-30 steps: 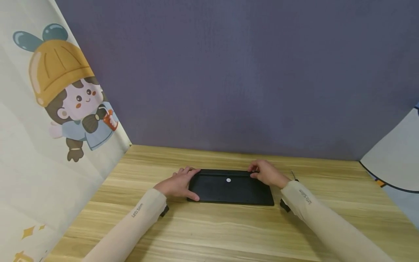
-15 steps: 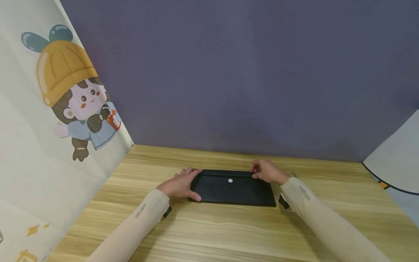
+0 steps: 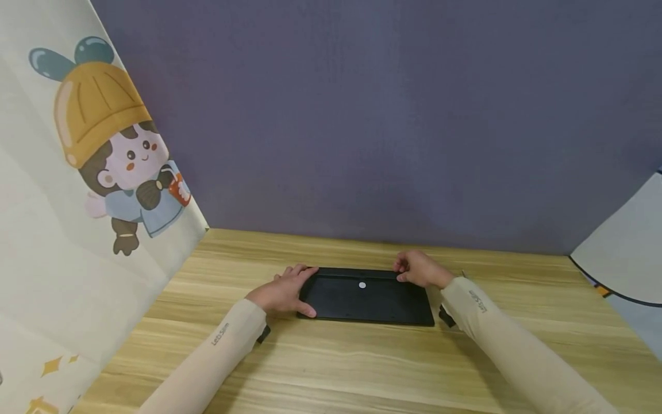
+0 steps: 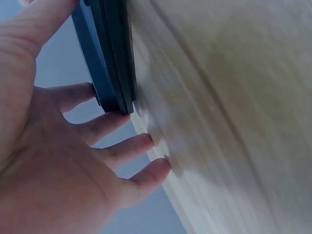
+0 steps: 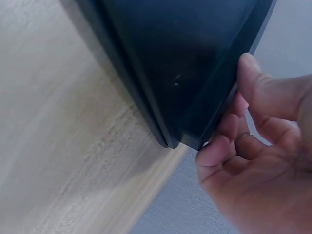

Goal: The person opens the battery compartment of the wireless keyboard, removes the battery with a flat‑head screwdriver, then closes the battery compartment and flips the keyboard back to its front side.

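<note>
A slim black rectangular device (image 3: 357,302), shaped like a keyboard turned face down, lies on the wooden table with a raised bar along its far edge and a round white sticker. My left hand (image 3: 284,290) spans its left end, thumb at the near corner, index finger at the far one. In the left wrist view, index and middle fingertips touch the device's end, with the other fingertips close to the tabletop. My right hand (image 3: 421,269) pinches the bar near the far right corner; its fingers curl there, with the thumb at the bar's outer edge, in the right wrist view.
Past the right sleeve pokes the tip of a thin metal shaft (image 3: 464,274), the rest hidden. A purple-grey partition (image 3: 383,126) stands behind the table (image 3: 331,368). To the left hangs a pale curtain (image 3: 41,276) with a cartoon figure.
The right wrist has shifted slightly, so its sleeve covers more of the thin shaft with a dark handle. The whole view shifts a little; the left hand and device hold their places.
</note>
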Demonstrator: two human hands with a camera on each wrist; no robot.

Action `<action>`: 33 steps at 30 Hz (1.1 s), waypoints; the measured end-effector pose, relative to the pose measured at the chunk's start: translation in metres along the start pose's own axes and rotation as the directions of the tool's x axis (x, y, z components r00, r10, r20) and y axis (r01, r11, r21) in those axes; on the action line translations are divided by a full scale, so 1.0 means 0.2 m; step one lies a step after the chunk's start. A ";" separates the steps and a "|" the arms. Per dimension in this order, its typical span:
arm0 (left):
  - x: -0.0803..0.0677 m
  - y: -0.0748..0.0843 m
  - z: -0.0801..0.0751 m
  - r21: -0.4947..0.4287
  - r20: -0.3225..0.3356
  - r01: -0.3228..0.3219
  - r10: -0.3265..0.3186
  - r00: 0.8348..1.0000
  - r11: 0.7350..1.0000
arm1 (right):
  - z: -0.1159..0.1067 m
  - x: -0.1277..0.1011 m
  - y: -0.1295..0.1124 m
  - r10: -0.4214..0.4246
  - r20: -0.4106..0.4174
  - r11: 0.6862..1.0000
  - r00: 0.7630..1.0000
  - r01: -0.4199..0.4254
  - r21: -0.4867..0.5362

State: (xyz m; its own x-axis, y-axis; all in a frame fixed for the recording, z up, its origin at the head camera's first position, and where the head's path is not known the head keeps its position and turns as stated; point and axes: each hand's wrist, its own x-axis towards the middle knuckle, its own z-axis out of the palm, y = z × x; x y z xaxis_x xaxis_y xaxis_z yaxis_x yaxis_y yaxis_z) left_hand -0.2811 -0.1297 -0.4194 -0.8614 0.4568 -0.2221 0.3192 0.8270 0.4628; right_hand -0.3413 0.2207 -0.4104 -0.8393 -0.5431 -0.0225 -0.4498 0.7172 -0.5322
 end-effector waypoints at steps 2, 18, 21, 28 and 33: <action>0.00 0.00 0.00 -0.005 0.005 0.002 -0.002 1.000 1.000 | 0.01 0.00 0.00 -0.002 -0.006 1.000 1.000 0.002 0.007; -0.03 -0.01 -0.01 -0.003 0.020 0.013 -0.013 1.000 1.000 | 0.05 -0.04 -0.02 0.021 -0.047 1.000 0.999 -0.020 0.023; -0.04 -0.02 -0.01 0.004 0.021 0.019 -0.019 1.000 1.000 | 0.06 -0.05 -0.03 0.014 -0.068 1.000 0.998 -0.013 0.025; -0.06 -0.02 -0.01 0.005 0.026 0.016 -0.016 1.000 1.000 | 0.08 -0.07 -0.04 -0.004 -0.082 1.000 0.997 0.006 0.025; -0.07 -0.02 -0.01 0.004 0.031 0.012 -0.012 0.999 1.000 | 0.08 -0.10 -0.06 -0.033 -0.107 0.999 0.994 0.037 0.033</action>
State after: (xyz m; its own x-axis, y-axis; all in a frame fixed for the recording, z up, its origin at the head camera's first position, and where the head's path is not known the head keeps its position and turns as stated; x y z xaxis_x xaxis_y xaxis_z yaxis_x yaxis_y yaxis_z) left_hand -0.2712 -0.1394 -0.4162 -0.8524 0.4568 -0.2543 0.3107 0.8338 0.4563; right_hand -0.3153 0.2164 -0.4173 -0.8517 -0.5169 0.0857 -0.4701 0.6816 -0.5607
